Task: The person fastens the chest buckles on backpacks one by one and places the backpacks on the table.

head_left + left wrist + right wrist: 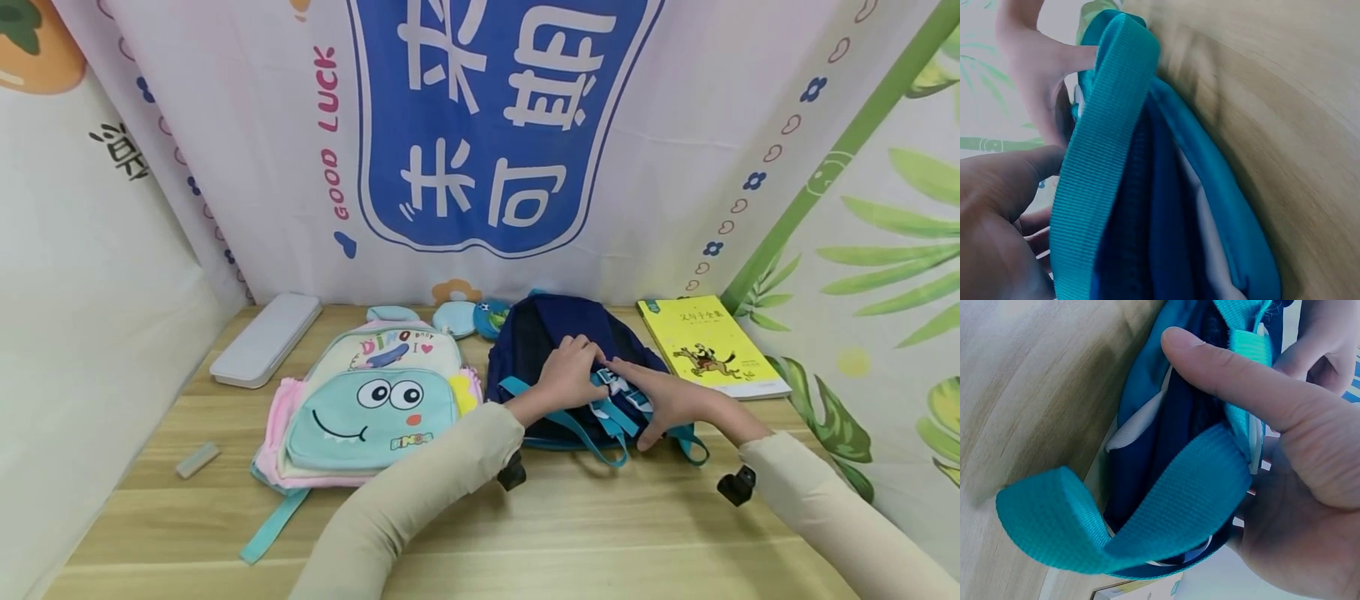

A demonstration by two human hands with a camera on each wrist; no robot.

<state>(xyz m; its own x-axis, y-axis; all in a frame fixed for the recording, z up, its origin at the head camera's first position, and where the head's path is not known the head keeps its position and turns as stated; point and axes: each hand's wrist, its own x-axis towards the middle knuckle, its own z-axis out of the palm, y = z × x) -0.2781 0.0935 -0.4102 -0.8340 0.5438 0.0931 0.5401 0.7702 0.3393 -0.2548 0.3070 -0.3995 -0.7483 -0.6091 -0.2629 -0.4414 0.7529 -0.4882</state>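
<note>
A navy backpack (540, 333) with black panels lies on the table, its turquoise straps (618, 417) and pale plastic buckles (615, 382) toward me. My left hand (566, 375) rests on it from the left, fingertips and thumb by the upper buckle. Whether they pinch it is hidden. From the right, my right hand (671, 400) reaches over the buckles, its thumb (1235, 369) stretched wide of the fingers along the strap side. Both hands' fingertips nearly meet. A loose turquoise strap loop (1054, 519) hangs below in the right wrist view.
Left of the navy bag lies a pastel dinosaur backpack (360, 417), with a strap trailing forward. A white case (266, 337) and a small grey block (198, 460) lie farther left. At right is a yellow book (705, 333). Fabric curtains (285, 250) enclose the table.
</note>
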